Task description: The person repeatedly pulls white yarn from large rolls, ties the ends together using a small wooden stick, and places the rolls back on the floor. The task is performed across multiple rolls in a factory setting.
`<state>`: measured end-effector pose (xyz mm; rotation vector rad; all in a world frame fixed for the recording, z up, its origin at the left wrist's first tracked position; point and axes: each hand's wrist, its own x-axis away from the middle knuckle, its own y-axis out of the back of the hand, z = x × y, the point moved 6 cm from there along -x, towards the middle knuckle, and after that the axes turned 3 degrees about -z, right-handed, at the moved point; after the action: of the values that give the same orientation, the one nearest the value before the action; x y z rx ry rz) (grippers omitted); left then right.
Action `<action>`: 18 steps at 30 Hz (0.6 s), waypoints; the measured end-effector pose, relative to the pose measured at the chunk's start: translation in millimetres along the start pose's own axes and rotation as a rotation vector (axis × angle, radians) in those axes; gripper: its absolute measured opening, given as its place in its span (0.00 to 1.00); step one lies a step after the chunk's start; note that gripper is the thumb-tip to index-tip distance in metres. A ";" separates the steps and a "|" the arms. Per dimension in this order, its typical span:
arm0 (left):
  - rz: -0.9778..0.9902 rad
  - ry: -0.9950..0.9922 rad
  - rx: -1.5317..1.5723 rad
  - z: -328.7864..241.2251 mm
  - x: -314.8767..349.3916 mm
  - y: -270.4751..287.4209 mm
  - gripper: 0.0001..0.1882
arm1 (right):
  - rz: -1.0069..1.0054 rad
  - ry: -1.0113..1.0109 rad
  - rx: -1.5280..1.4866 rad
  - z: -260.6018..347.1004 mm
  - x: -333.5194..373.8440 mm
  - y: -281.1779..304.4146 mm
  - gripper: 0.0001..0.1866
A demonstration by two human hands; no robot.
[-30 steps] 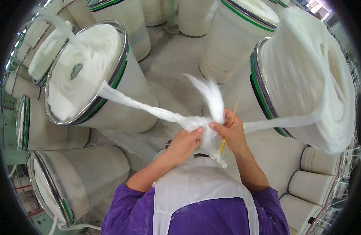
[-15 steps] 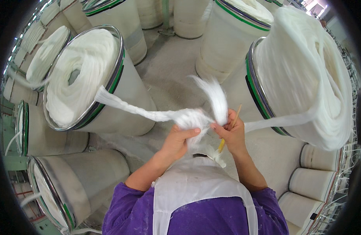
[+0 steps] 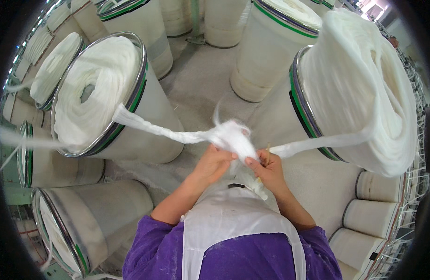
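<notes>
Between my hands lies a loose white tuft of sliver [image 3: 237, 140]. My left hand [image 3: 215, 163] is closed on the strand end [image 3: 177, 135] that runs from the coiled can [image 3: 100, 88] at the left. Thumb and fingers of my right hand [image 3: 269, 170] pinch the near end of the tuft. A thin yellowish stick [image 3: 268, 148] is also tucked in that hand, partly hidden by the fingers. Another sliver strand [image 3: 317, 143] comes to my right hand from the heaped can [image 3: 359, 93] at the right; where it ends is hidden.
A can [image 3: 93, 224] stands close by at the lower left, and one [image 3: 266, 51] at the far right of centre. Several pale cylinders [image 3: 371, 212] line the right side. Grey floor [image 3: 201, 84] shows between the cans. I wear a white apron [image 3: 243, 217].
The upright tuft end has folded down across the strand toward my right hand. My right hand has moved slightly left and down, and the stick now shows less.
</notes>
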<state>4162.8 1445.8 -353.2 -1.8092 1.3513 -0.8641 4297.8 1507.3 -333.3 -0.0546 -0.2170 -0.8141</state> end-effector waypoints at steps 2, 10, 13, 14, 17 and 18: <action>-0.049 -0.058 -0.048 -4.9 0.8 -4.6 0.26 | 0.025 -0.068 0.038 -16.3 0.1 -4.5 0.10; -0.095 -0.080 -0.059 -20.8 2.9 -23.5 0.24 | -0.014 0.122 -0.048 51.7 -11.2 8.0 0.19; -0.063 -0.036 -0.162 -17.3 8.3 -33.4 0.20 | 0.225 0.241 -0.146 116.0 -6.2 -1.5 0.27; -0.090 -0.013 -0.201 -12.7 10.8 -35.7 0.20 | 0.312 0.210 -0.162 129.7 -6.6 -9.9 0.26; -0.136 0.170 -0.287 2.7 19.9 -39.3 0.19 | 0.527 0.163 -0.121 150.3 -22.7 -46.8 0.26; -0.080 0.176 -0.264 4.6 20.4 -44.2 0.19 | 0.473 0.140 -0.002 150.0 -35.4 -52.8 0.25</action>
<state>4193.2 1435.7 -316.2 -2.0380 1.5749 -0.9414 4210.2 1516.0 -196.2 -0.0481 -0.0651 -0.3447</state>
